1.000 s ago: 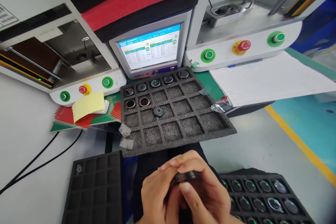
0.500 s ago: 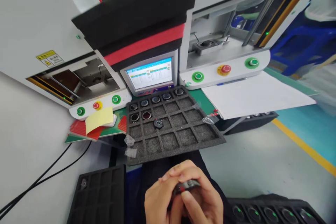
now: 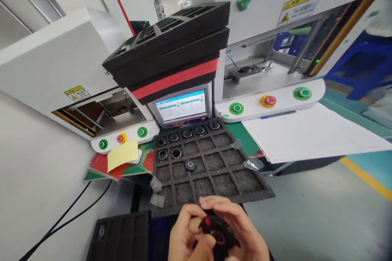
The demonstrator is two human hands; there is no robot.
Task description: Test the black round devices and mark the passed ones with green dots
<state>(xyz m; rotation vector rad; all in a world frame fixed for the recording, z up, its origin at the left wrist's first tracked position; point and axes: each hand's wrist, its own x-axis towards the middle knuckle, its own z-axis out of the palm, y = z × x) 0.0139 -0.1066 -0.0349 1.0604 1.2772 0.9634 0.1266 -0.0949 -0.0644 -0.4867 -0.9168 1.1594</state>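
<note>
1. In the head view we hold one round black disc [image 3: 218, 232] with a small red mark low in the middle of the picture, just in front of the near edge of the foam tray [image 3: 241, 179].
2. Our left hand [image 3: 183, 238] has its grip clenched on the left side of the disc, thumb and fingers pinching the rim.
3. Our right hand [image 3: 245, 232] has its grip grasping the right side, with fingers curled over the top edge.
4. The foam tray lies on the table [image 3: 306, 208] and has a grid of square pockets. We count five small round parts in its far row, two in the next row, and one loose round part [image 3: 190, 165] lying on the grid near the middle.
5. Behind the tray stands one lit screen [image 3: 180, 108], with a stack of black trays [image 3: 171, 45] and one red layer on top of it.
6. We count two machines, each with two green buttons and one red button: the left panel [image 3: 122, 138] and the right panel [image 3: 269, 101].
7. One yellow note [image 3: 122, 155] lies left of the tray, and one large white sheet [image 3: 312, 134] lies right of it.
8. One more black tray [image 3: 119, 236] sits at the lower left.
</note>
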